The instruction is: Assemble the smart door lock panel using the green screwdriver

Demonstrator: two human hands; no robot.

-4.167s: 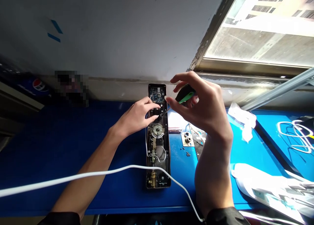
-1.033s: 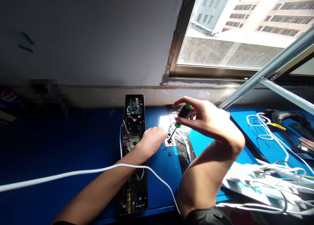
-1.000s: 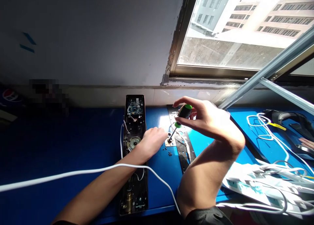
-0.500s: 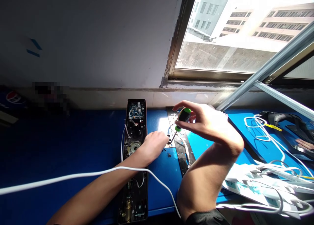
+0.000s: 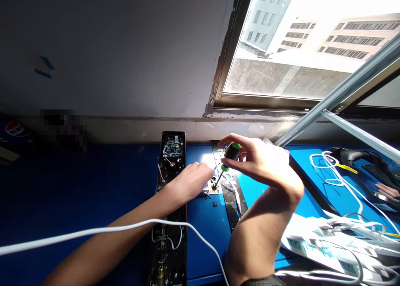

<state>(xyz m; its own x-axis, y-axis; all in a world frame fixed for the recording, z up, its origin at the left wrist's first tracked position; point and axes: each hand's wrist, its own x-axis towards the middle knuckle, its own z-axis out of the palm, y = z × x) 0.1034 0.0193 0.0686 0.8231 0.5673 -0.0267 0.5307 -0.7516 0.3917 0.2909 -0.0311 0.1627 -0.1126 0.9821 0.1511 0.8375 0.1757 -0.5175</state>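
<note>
Green-and-black screwdriver (image 5: 232, 152) pinched in my right hand (image 5: 259, 157), tip at the small metal plate (image 5: 219, 190), on the counter (image 5: 203, 244). Left hand (image 5: 196, 180) beside it, grip hidden. Turning step, I judge; calls for a seated tip.

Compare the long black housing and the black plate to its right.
The housing is tray-like and carries a circuit board; the plate looks flat, with holes through it.
The housing is the wider; the plate is a narrower strip.
The left forearm covers the housing's middle; the right forearm hides the plate's near end.
Shared: both are black, elongated and lie on the blue table.
</note>
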